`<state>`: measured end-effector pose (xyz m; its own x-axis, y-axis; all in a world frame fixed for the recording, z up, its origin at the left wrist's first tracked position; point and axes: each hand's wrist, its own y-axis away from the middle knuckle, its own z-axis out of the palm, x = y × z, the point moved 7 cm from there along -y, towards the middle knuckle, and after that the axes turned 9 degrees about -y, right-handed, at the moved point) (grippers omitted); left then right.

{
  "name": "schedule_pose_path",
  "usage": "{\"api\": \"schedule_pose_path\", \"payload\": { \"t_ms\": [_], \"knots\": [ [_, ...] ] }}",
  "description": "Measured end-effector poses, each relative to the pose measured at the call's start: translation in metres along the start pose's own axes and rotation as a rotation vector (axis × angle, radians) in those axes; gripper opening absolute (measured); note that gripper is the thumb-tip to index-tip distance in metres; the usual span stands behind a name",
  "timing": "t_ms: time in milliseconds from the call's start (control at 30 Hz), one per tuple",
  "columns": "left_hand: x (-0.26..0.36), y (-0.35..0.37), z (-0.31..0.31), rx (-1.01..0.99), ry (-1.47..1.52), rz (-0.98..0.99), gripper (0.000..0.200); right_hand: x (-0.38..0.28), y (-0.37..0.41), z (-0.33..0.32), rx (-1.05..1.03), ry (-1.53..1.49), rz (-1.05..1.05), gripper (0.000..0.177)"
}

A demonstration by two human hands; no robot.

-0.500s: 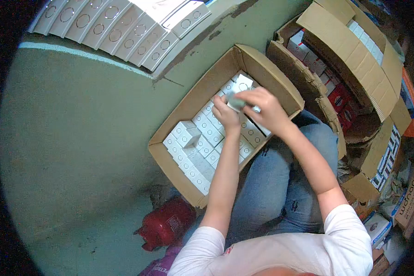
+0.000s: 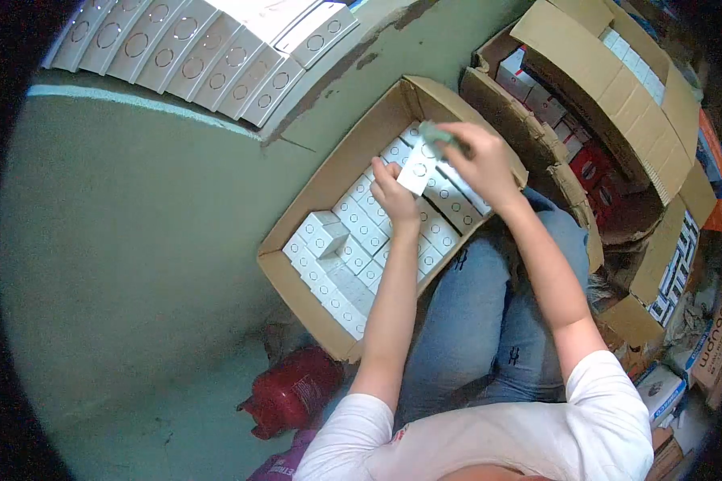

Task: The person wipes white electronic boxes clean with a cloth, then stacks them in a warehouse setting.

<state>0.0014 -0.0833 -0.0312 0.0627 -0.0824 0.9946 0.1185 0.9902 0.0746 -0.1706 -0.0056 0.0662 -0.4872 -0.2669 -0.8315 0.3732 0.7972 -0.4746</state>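
Note:
My left hand [image 2: 395, 196] grips a white plastic box [image 2: 416, 171] with circles marked on its face, held tilted above the carton. At the box's upper end, my right hand [image 2: 483, 163] pinches a greyish-green cloth [image 2: 440, 136], slightly blurred. Below both hands is an open cardboard carton [image 2: 298, 295] packed with rows of similar white boxes [image 2: 367, 232]. One of these boxes [image 2: 326, 234] sits higher than its neighbours on the left side. Part of the carton's contents is hidden by my hands and forearms.
Long light-grey boxes with circles [image 2: 186, 52] line a ledge at upper left. A second open carton [image 2: 610, 88] with white and red boxes stands at right. A red cylinder [image 2: 297, 391] lies on the floor beside my legs [image 2: 465, 321].
My right hand and the cloth have moved up and right, towards the box's far end. More of the white box's face now shows. My left hand has barely moved.

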Motion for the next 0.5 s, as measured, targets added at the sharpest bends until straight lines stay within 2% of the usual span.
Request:
{"api": "schedule_pose_path", "payload": {
  "t_ms": [67, 100, 167, 233, 267, 300, 367, 400, 433, 500],
  "knots": [
    [0.008, 0.006, 0.006, 0.011, -0.015, -0.026, 0.054, 0.026, -0.002, -0.017, 0.117, -0.073, 0.327, 0.03],
    [0.006, 0.006, 0.011, -0.013, 0.082, -0.105, 0.051, 0.055, 0.001, -0.012, 0.112, -0.2, 0.428, 0.032],
    [0.003, 0.007, 0.017, -0.056, 0.269, -0.265, 0.05, 0.066, 0.002, -0.011, 0.111, -0.444, 0.495, 0.033],
    [0.016, 0.011, 0.032, -0.232, 0.258, -0.305, 0.053, 0.057, 0.003, -0.012, 0.069, -0.605, 0.622, 0.037],
    [0.022, 0.014, 0.038, -0.316, 0.253, -0.322, 0.057, 0.057, 0.003, -0.011, 0.058, -0.631, 0.625, 0.037],
    [0.033, 0.017, 0.044, -0.449, 0.278, -0.248, 0.056, 0.055, 0.001, -0.012, 0.048, -0.657, 0.625, 0.037],
    [0.03, 0.021, 0.046, -0.669, 0.23, -0.248, 0.049, 0.053, 0.002, -0.015, -0.011, -0.636, 0.684, 0.042],
    [0.031, 0.025, 0.048, -0.78, 0.206, -0.249, 0.047, 0.053, 0.001, -0.016, -0.016, -0.615, 0.645, 0.042],
    [0.029, 0.024, 0.046, -0.78, 0.227, -0.295, 0.041, 0.054, 0.002, -0.015, -0.021, -0.594, 0.608, 0.041],
    [0.032, 0.021, 0.043, -0.762, 0.05, -0.187, 0.037, 0.051, 0.001, -0.015, -0.049, -0.563, 0.555, 0.04]
  ]
}}
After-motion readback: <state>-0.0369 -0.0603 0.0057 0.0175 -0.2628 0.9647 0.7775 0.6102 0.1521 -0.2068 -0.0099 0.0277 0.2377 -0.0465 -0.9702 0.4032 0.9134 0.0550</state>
